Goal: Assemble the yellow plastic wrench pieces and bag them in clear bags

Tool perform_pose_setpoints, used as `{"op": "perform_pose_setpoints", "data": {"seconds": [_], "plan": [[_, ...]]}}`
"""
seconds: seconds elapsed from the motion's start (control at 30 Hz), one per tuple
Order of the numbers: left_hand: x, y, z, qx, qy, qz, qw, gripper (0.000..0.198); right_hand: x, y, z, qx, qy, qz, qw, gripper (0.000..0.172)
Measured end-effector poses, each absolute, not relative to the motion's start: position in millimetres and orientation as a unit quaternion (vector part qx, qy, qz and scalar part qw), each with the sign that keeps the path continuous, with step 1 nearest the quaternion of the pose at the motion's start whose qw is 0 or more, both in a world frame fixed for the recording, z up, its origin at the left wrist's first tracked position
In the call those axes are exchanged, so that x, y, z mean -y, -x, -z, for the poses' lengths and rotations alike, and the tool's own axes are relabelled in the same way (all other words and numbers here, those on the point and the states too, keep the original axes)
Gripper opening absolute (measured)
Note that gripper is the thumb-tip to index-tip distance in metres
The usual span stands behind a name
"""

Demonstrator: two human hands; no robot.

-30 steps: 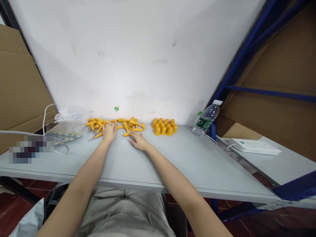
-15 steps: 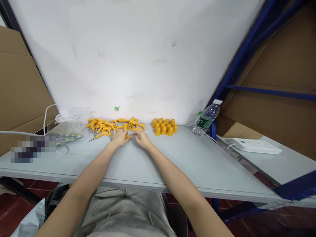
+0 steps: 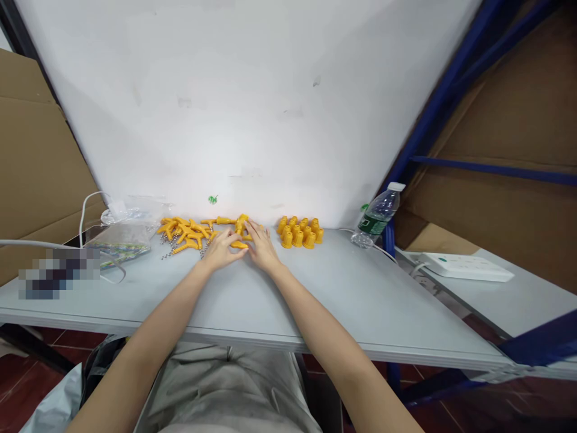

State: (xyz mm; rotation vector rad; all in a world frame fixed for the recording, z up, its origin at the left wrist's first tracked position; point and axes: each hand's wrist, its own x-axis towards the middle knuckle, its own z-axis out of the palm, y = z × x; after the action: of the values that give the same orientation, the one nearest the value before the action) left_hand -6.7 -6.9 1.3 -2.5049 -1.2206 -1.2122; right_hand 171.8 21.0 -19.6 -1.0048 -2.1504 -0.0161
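My left hand (image 3: pixel 220 250) rests low over the table, thumb and index finger curled around a small yellow plastic piece (image 3: pixel 238 245). Close beside it, my right hand (image 3: pixel 264 248) has its fingers stretched forward over other yellow plastic parts (image 3: pixel 242 222), partly hiding them. Left of my hands lies a loose pile of branched yellow plastic pieces (image 3: pixel 187 231) with short metal ball chains (image 3: pixel 169 246) among them. To the right, several yellow cup-shaped pieces (image 3: pixel 298 234) stand upright in close rows.
A plastic bottle (image 3: pixel 378 213) leans at the table's right end near a blue metal frame (image 3: pixel 412 141). Clear plastic bags (image 3: pixel 124 237) and a white cable (image 3: pixel 83 216) lie at the left. A white power strip (image 3: pixel 469 266) sits on the right-hand surface. A white panel (image 3: pixel 252 120) rises behind.
My right hand has moved forward and its fingers have straightened over the yellow parts. My left hand's thumb and index finger have spread further around the small yellow piece.
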Motion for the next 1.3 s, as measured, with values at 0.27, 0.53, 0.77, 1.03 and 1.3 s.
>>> {"op": "perform_pose_setpoints", "data": {"seconds": [0.27, 0.53, 0.77, 1.03, 1.3], "plan": [[27.3, -14.4, -14.0, 0.419, 0.846, 0.329, 0.026, 0.013, -22.4, -180.4, 11.5, 0.850, 0.409, 0.078, 0.324, 0.036], [15.7, -1.5, -12.9, 0.496, 0.802, 0.326, 0.067, 0.029, -21.4, -173.5, 6.1, 0.830, 0.442, 0.109, 0.322, 0.028], [13.7, -0.6, -11.6, 0.534, 0.782, 0.314, 0.063, 0.037, -22.4, -176.4, 9.2, 0.854, 0.397, 0.090, 0.325, 0.035], [15.5, -2.6, -14.5, 0.619, 0.756, 0.210, 0.041, 0.041, -24.8, -173.7, 14.0, 0.860, 0.401, 0.109, 0.295, 0.037], [13.8, 0.6, -15.6, 0.618, 0.749, 0.239, 0.026, 0.036, -24.6, -173.8, 12.8, 0.844, 0.414, 0.119, 0.319, 0.040]]}}
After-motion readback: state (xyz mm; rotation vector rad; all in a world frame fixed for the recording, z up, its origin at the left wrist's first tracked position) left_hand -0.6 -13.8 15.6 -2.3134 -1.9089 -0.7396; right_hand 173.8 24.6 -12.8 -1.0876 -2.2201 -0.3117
